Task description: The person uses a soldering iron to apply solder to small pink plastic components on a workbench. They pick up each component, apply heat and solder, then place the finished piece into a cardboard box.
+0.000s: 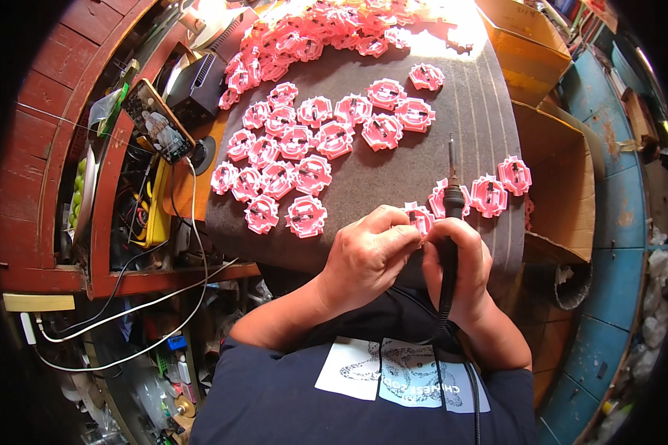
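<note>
My left hand [367, 263] pinches a small pink plastic piece [417, 215] with a dark part on it. My right hand [469, 267] is closed round a black-handled soldering iron [453, 199], its metal tip pointing up and away from me, and its fingers meet the same pink piece; whether they grip it I cannot tell. Just beyond my hands, several similar pieces [488, 196] lie in a slanting row on the dark grey work surface [460, 104]. More pink pieces [297, 141] are spread to the left, with a heap [304, 33] at the far edge.
At the left stand a propped phone [156, 122], a black box [193, 89], a yellow bin [156, 208] and white cables [137, 330] on a red wooden frame [41, 163]. Cardboard boxes [553, 185] line the right side, beside blue panels [601, 297].
</note>
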Available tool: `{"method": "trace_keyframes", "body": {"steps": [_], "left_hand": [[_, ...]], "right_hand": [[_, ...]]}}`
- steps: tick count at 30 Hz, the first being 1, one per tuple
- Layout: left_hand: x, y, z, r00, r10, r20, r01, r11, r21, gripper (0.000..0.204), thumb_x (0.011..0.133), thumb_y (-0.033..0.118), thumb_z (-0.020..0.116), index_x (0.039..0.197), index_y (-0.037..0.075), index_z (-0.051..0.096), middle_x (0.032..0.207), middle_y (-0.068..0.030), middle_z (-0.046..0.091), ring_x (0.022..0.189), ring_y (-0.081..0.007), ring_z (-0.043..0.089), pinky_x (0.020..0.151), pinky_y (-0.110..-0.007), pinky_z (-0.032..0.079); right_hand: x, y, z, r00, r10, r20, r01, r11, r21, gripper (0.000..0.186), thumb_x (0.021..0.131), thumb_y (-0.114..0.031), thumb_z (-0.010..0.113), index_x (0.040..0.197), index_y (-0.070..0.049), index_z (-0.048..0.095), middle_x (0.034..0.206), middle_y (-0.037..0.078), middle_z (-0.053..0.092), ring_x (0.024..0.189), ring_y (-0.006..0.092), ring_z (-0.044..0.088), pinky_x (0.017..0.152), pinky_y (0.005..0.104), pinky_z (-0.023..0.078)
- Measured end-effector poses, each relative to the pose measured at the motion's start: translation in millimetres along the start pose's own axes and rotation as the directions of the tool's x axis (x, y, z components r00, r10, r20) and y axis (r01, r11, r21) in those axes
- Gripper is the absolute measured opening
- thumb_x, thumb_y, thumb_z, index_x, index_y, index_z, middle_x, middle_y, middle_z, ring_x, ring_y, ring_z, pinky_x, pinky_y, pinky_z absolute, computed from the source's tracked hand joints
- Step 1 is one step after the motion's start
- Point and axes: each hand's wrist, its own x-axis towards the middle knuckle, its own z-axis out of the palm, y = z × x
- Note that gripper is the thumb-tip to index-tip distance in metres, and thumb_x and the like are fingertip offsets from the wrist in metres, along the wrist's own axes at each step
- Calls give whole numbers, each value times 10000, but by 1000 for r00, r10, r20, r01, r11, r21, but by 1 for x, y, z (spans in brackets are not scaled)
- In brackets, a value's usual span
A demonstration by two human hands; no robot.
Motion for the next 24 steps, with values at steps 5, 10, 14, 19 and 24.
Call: {"method": "trace_keyframes", "body": {"steps": [5, 10, 14, 19, 24], "left_hand": [[0, 3, 0, 999, -37, -1, 37, 999, 33, 193, 898, -38, 781, 1077, 26, 752, 1051, -126, 696, 878, -300, 731, 740, -369, 591], [0, 3, 3, 998, -53, -29, 53, 998, 30, 181, 893, -37, 787, 1062, 23, 760, 1035, -114, 702, 847, -272, 732, 726, -356, 596], [-2, 1, 7, 997, -48, -62, 48, 999, -4, 195, 891, -64, 778, 1067, 19, 765, 1046, -113, 704, 855, -239, 734, 716, -334, 598], [-4, 1, 7, 994, -79, -79, 79, 997, -13, 191, 880, -69, 778, 1052, 12, 761, 1049, -121, 697, 853, -218, 731, 697, -320, 589], [-4, 1, 6, 994, -68, -81, 70, 997, 23, 174, 854, -56, 786, 1009, 11, 743, 1014, -118, 687, 804, -216, 715, 677, -323, 575]], "right_hand": [[-10, 0, -1, 989, -110, -95, 105, 993, -53, 494, 806, 152, 723, 1260, 16, 583, 1005, 186, 684, 755, 348, 686, 671, 436, 575], [-5, 3, -6, 965, -255, 54, 258, 964, -61, 502, 803, 15, 774, 1275, 4, 603, 1072, 211, 715, 870, 381, 721, 777, 479, 587], [-6, 4, -4, 978, -202, 60, 206, 976, -69, 492, 798, 19, 772, 1263, 7, 613, 1058, 209, 715, 837, 378, 710, 745, 463, 575], [-2, 3, -5, 981, -174, 91, 180, 982, -62, 438, 821, 11, 768, 1237, 10, 632, 1042, 202, 715, 805, 369, 702, 721, 447, 567], [-9, 6, -28, 971, -233, 57, 233, 972, 16, 459, 984, -257, 741, 1308, 45, 620, 976, 177, 726, 721, 335, 683, 686, 450, 556]]}}
